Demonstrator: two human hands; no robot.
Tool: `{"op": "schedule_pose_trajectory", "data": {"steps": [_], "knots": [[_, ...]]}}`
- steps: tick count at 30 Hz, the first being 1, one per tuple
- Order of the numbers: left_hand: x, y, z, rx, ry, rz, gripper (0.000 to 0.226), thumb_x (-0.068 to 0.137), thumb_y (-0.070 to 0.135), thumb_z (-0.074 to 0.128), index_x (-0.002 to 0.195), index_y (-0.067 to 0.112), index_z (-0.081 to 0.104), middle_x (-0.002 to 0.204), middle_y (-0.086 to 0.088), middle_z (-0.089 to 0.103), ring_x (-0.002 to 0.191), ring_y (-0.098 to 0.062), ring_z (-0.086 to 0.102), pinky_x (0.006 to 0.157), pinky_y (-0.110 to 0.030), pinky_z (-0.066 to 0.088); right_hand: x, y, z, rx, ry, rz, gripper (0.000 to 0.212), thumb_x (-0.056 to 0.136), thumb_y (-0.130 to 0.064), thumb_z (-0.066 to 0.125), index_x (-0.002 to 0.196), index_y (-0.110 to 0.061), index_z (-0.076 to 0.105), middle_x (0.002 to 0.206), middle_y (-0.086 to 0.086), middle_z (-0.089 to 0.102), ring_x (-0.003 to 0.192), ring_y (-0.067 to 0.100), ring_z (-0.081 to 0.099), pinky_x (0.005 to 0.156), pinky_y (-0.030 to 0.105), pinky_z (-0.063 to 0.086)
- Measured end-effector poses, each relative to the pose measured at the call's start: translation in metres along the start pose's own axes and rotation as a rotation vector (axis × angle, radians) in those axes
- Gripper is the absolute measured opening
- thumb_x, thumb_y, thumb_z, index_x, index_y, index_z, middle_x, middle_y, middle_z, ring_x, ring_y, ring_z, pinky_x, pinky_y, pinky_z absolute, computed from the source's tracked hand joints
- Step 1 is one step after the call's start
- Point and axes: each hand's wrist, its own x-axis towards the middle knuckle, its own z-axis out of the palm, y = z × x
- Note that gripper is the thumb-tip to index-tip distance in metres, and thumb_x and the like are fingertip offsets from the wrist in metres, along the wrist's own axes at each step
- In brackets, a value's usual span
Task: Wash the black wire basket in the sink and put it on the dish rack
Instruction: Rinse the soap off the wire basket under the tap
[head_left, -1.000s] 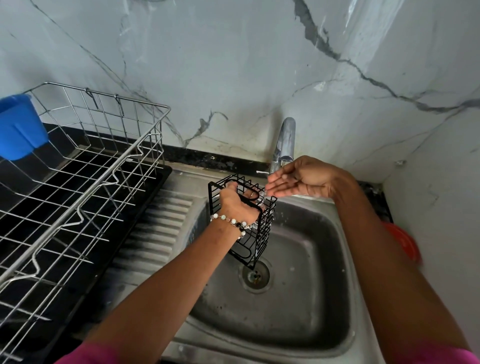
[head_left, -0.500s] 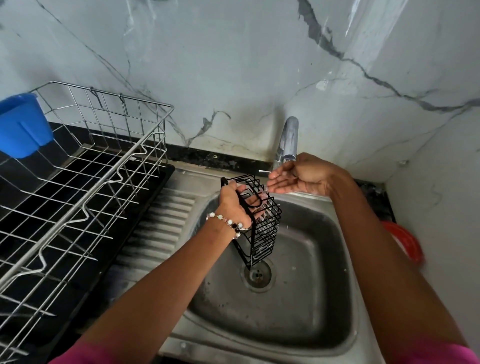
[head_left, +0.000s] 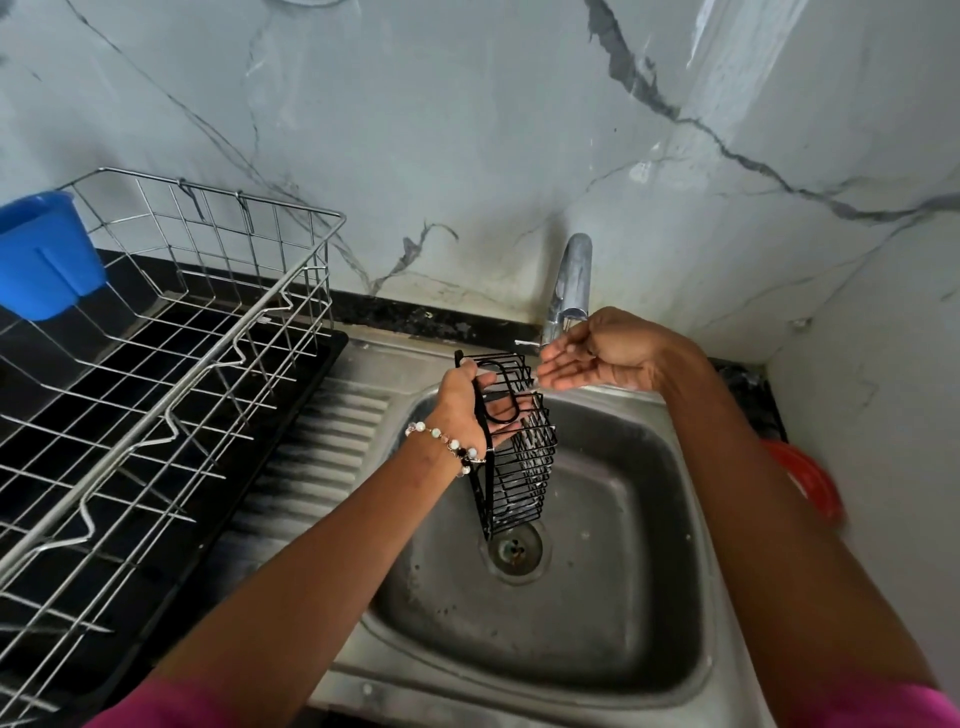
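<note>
Black wire basket (head_left: 519, 457) held over sink (head_left: 613, 670), above the drain (head_left: 514, 552), not touching the basin. Long axis near vertical, top end tilted toward the back wall, bottom end pointing down at the drain. Open mouth facing approx. left, toward the holding hand; wire-barred side facing right.

Left hand (head_left: 467, 410) clamped on basket: fingers reaching inside the opening, thumb over the upper rim. Beaded bracelet (head_left: 447, 441) on that wrist.

Right hand (head_left: 597, 356) empty, fingers straight and close together, palm up, cupped directly under tap (head_left: 571, 280) spout. Fingertips just beside basket's top corner; contact cannot be confirmed. Water flow: cannot tell.

Dish rack (head_left: 171, 332) on black tray, left of sink, beside ribbed drainboard (head_left: 322, 457). Blue cup (head_left: 47, 254) hung at rack's far left end. Red item (head_left: 808, 480) at right edge, behind right forearm, blurred, type unclear. Pink sleeves at both lower corners.
</note>
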Motion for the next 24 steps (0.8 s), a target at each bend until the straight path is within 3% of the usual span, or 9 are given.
{"op": "schedule_pose_trajectory", "data": {"steps": [2,6,9,14,16,19,24], "knots": [[-0.001,-0.001,0.000,0.047,-0.001,0.002,0.036,0.101,0.046,0.035,0.093,0.017,0.055,0.061,-0.016,0.069,0.069,-0.030,0.066,0.071,-0.034,0.050,0.003,0.001,0.000,-0.012,0.063,-0.014,0.028,0.096,0.011,0.034,0.108,0.016,0.059,0.106,0.034,0.064,0.094,0.037,0.069,0.081,0.041,0.058],[-0.001,-0.002,-0.002,0.157,-0.007,0.016,0.033,0.102,0.041,0.034,0.094,0.017,0.056,0.073,-0.014,0.071,0.069,-0.027,0.067,0.075,-0.035,0.052,0.007,0.002,0.000,0.152,-0.002,-0.054,0.027,0.095,0.013,0.034,0.107,0.015,0.059,0.106,0.032,0.065,0.099,0.037,0.068,0.084,0.040,0.057],[0.000,-0.002,-0.006,0.232,-0.008,0.008,0.035,0.102,0.040,0.034,0.090,0.017,0.057,0.090,-0.016,0.071,0.072,-0.027,0.068,0.072,-0.034,0.053,0.010,0.002,0.004,0.020,0.096,-0.033,0.025,0.095,0.010,0.036,0.100,0.013,0.061,0.110,0.033,0.062,0.097,0.036,0.067,0.084,0.040,0.057],[-0.001,0.002,-0.012,0.350,-0.036,0.011,0.037,0.102,0.039,0.037,0.084,0.014,0.058,0.066,-0.016,0.071,0.067,-0.028,0.068,0.069,-0.033,0.053,0.012,-0.001,0.004,0.099,0.037,-0.036,0.026,0.097,0.012,0.033,0.105,0.014,0.058,0.108,0.032,0.062,0.100,0.038,0.066,0.082,0.041,0.057],[-0.002,0.002,-0.014,0.391,-0.043,0.011,0.032,0.102,0.039,0.039,0.088,0.016,0.056,0.067,-0.016,0.072,0.063,-0.027,0.070,0.066,-0.032,0.054,0.014,0.000,0.001,0.083,0.113,-0.019,0.026,0.098,0.008,0.034,0.097,0.012,0.060,0.105,0.031,0.063,0.093,0.035,0.067,0.077,0.039,0.059],[-0.003,0.004,-0.016,0.437,-0.050,0.025,0.030,0.102,0.038,0.040,0.087,0.017,0.055,0.067,-0.015,0.072,0.056,-0.023,0.069,0.060,-0.029,0.054,0.016,0.001,-0.003,0.214,0.034,-0.034,0.029,0.098,0.010,0.031,0.100,0.014,0.059,0.101,0.031,0.065,0.094,0.037,0.067,0.079,0.041,0.058],[-0.006,0.005,-0.017,0.449,-0.063,0.065,0.030,0.103,0.033,0.039,0.082,0.015,0.052,0.068,-0.019,0.071,0.055,-0.025,0.067,0.065,-0.033,0.055,0.020,0.018,-0.007,-0.125,0.192,-0.055,0.017,0.094,0.004,0.048,0.100,0.012,0.063,0.095,0.024,0.066,0.086,0.029,0.068,0.076,0.035,0.060]]}}
